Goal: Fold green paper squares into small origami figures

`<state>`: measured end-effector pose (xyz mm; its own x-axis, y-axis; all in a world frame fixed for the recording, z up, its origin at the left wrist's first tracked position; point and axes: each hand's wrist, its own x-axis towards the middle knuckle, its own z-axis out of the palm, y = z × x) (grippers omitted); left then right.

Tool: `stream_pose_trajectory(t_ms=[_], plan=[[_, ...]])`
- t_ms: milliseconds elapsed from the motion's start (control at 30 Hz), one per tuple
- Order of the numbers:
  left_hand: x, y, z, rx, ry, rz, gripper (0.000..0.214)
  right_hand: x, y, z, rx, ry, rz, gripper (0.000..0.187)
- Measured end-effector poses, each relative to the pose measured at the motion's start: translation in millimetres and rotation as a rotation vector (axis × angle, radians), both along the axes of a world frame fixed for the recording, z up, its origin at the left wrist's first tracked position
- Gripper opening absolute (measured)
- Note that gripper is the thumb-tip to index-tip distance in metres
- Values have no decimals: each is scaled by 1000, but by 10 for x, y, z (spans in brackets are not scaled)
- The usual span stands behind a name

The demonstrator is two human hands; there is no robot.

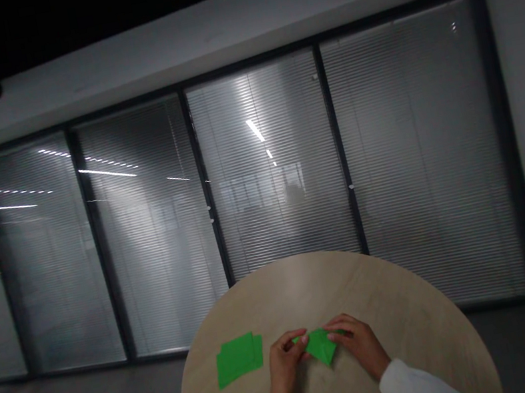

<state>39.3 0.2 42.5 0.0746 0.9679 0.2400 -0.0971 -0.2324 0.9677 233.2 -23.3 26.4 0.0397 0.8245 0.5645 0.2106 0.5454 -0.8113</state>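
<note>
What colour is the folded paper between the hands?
The folded paper is green; the head view shows it.

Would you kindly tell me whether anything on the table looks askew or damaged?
Slightly: the green sheets beside the left hand lie askew, their edges not lined up. I see no spill or damage on the table.

Green paper [322,347], pale wood-grain table [421,345], white sleeves [412,387]

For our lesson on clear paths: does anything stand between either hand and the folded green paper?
Nothing visible does: the left hand and right hand both hold the folded green paper. The loose green sheets lie to the left, outside that space.
</note>
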Motion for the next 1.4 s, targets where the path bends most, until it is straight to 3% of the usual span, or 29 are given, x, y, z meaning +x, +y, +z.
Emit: stream_pose_trajectory(t_ms=[300, 533, 633, 733, 800, 900, 1033, 1167, 1300, 1400], plan=[[-64, 47, -71, 93, 118, 61, 41, 9, 6, -28, -36, -48, -36, 37], [-39, -24, 20, -126, -9, -81, 51, 52, 56, -59, -110, -5, 8, 38], [-46, -39, 49, -37, 26, -64, 47, 58, 80, -86, -138, -1, 12, 41], [-70, -11, 23, 93, 124, 47, 43, 60, 92, -109, -169, -16, 13, 43], [-84, 30, -22, 109, 159, 103, 43, 54, 84, -104, -183, -23, 14, 43], [-82, 85, -86, 83, 87, 81, 44, 30, 54, -61, -180, -1, 24, 43], [-40, 38, -60, 138, -20, 15, 41, -21, -10, 12, -322, 177, 158, 52], [12, -120, 60, 179, 4, -81, 32, -59, -107, 40, -497, 410, 348, 62], [22, -181, 101, 202, 35, -90, 33, -86, -167, 50, -461, 437, 477, 62], [8, -161, 74, 166, 51, -70, 38, -85, -136, 65, -397, 413, 404, 54]])
